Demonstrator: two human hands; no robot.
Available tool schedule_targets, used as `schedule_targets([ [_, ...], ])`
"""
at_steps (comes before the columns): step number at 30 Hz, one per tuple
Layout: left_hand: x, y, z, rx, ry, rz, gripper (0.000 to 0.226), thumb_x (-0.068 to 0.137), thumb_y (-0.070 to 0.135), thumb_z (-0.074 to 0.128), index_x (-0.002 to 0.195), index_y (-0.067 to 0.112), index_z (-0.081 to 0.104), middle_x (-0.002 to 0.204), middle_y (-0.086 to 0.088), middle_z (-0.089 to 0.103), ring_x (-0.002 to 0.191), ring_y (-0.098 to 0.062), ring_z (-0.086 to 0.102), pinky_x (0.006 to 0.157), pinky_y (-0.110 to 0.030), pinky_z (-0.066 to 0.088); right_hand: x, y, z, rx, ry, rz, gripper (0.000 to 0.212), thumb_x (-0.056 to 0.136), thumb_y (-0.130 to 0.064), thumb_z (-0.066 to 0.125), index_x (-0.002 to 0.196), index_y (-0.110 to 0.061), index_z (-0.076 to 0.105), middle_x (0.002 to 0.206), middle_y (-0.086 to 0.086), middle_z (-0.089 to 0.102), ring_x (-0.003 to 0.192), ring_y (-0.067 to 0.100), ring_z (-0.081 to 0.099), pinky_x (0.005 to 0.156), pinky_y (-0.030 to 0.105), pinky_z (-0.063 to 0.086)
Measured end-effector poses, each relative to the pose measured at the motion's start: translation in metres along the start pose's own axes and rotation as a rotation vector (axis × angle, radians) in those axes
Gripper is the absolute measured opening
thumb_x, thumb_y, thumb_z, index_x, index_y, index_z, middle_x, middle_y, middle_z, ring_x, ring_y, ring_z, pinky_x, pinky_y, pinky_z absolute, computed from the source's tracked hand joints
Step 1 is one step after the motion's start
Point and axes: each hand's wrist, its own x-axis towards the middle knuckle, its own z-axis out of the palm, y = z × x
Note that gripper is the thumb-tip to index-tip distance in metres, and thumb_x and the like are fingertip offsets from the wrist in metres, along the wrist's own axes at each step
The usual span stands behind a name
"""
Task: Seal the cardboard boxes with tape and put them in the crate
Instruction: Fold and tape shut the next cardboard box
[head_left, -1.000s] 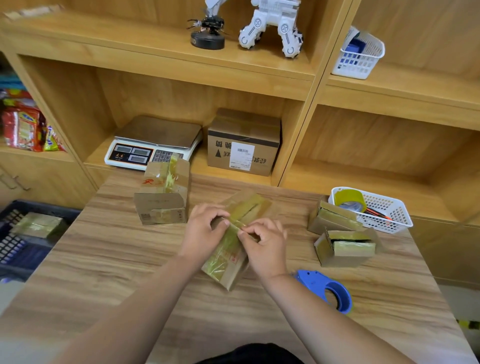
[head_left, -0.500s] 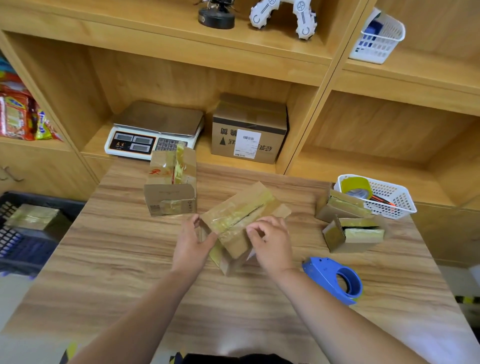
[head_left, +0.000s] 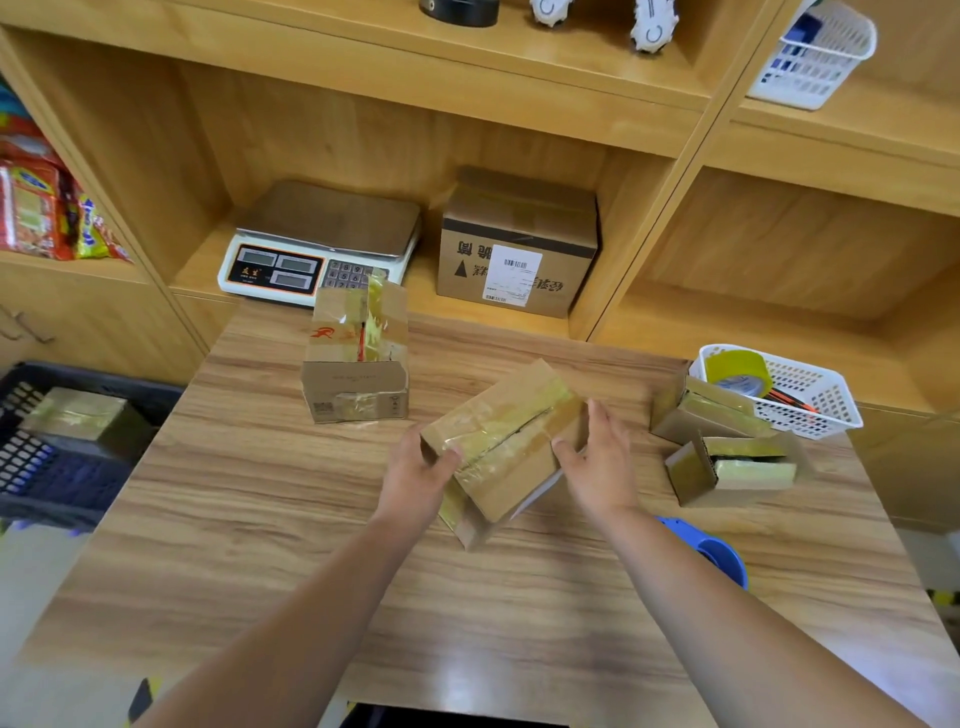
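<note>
At the middle of the wooden table (head_left: 249, 525), between my two hands, sits the cardboard box (head_left: 511, 447) I am working on: a brown oblong carton turned at an angle to me, its top crossed lengthwise by a glossy yellowish strip of tape over a dark seam, with more tape wrapped round its near end. It tilts, near corner low against the tabletop, though I cannot tell whether it truly rests there or hangs in my grasp. My left hand (head_left: 418, 478) grips the left end, thumb hooked over the top edge. My right hand (head_left: 597, 465) lies flat against the right side, fingers straight and together, thumb spread toward the tape, pressing rather than clutching. Both forearms reach in from the bottom edge. My left fingers are hidden behind the carton, so how they wrap it is unclear. The blue tape dispenser (head_left: 719, 558) is half covered by my right forearm. The dark crate (head_left: 67, 483) stands off the table's left side, cut by the frame, with one taped box (head_left: 78, 418) already inside, well apart from the carton I hold.
</note>
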Motion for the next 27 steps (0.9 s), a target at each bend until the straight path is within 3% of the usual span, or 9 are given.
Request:
schedule_targets([
  [4, 0.004, 0.007, 0.001, -0.069, -0.024, -0.05, 0.029, 0.081, 0.022, 0.065, 0.094, 0.045, 0.054, 0.095, 0.012, 0.067, 0.091, -0.014, 0.065, 0.081, -0.039, 0.053, 0.006, 0.006, 0.002, 0.014, -0.003, -0.025, 0.071, 0.09, -0.034, 0.059, 0.149, -0.013, 0.024, 0.148, 0.002, 0.028, 0.132, 0.019, 0.018, 0.111, 0.032, 0.02],
  [7, 0.012, 0.018, 0.005, -0.03, 0.002, -0.058, 0.03, 0.076, 0.027, 0.065, 0.101, 0.04, 0.059, 0.09, 0.014, 0.068, 0.086, -0.015, 0.066, 0.082, -0.045, 0.055, 0.007, 0.013, 0.003, -0.018, 0.009, -0.078, 0.071, 0.09, -0.036, 0.059, 0.148, -0.012, 0.027, 0.147, 0.004, 0.029, 0.129, 0.022, 0.021, 0.11, 0.034, 0.021],
  [10, 0.021, 0.027, 0.013, 0.124, 0.086, -0.039, 0.036, 0.076, 0.044, 0.07, 0.11, 0.034, 0.062, 0.103, 0.013, 0.066, 0.093, -0.011, 0.063, 0.085, -0.039, 0.053, 0.009, 0.023, 0.004, -0.045, 0.025, -0.139, 0.071, 0.09, -0.039, 0.059, 0.148, -0.012, 0.029, 0.146, 0.006, 0.03, 0.128, 0.025, 0.024, 0.108, 0.034, 0.024],
  [15, 0.035, 0.026, 0.021, 0.159, 0.185, 0.006, 0.02, 0.087, 0.035, 0.064, 0.102, 0.024, 0.071, 0.108, 0.007, 0.064, 0.098, -0.013, 0.059, 0.085, -0.03, 0.048, 0.012, 0.032, 0.007, -0.005, 0.041, -0.19, 0.07, 0.089, -0.045, 0.057, 0.147, -0.012, 0.033, 0.143, 0.005, 0.033, 0.125, 0.019, 0.022, 0.104, 0.03, 0.024],
  [18, 0.037, 0.023, 0.023, 0.212, 0.195, 0.066, 0.017, 0.091, 0.03, 0.058, 0.097, 0.026, 0.073, 0.1, 0.008, 0.063, 0.093, -0.012, 0.058, 0.07, -0.02, 0.042, 0.013, 0.035, 0.008, 0.009, 0.051, -0.217, 0.07, 0.089, -0.044, 0.059, 0.145, -0.01, 0.036, 0.141, 0.008, 0.035, 0.123, 0.019, 0.023, 0.101, 0.029, 0.025],
  [21, 0.038, 0.024, 0.023, 0.375, 0.211, 0.093, 0.019, 0.093, 0.036, 0.053, 0.091, 0.03, 0.071, 0.092, 0.011, 0.062, 0.084, -0.013, 0.057, 0.062, -0.022, 0.038, 0.015, 0.037, 0.006, 0.004, 0.031, -0.221, 0.07, 0.088, -0.045, 0.058, 0.145, -0.011, 0.036, 0.142, 0.008, 0.034, 0.123, 0.022, 0.024, 0.102, 0.035, 0.028],
  [24, 0.042, 0.034, 0.024, 0.693, 0.235, 0.107, 0.035, 0.084, 0.057, 0.054, 0.071, 0.024, 0.057, 0.068, 0.009, 0.06, 0.066, -0.017, 0.056, 0.05, -0.023, 0.032, 0.016, 0.037, 0.001, -0.044, 0.046, -0.254, 0.066, 0.088, -0.043, 0.06, 0.142, -0.011, 0.041, 0.14, 0.011, 0.036, 0.122, 0.028, 0.029, 0.102, 0.039, 0.032],
  [27, 0.047, 0.045, 0.031, 0.847, 0.238, 0.086, 0.051, 0.076, 0.068, 0.057, 0.063, 0.022, 0.039, 0.062, 0.009, 0.05, 0.062, -0.018, 0.05, 0.047, -0.025, 0.026, 0.016, 0.037, -0.002, -0.092, 0.037, -0.255, 0.066, 0.089, -0.046, 0.057, 0.144, -0.013, 0.038, 0.142, 0.009, 0.035, 0.124, 0.026, 0.028, 0.104, 0.039, 0.032],
])
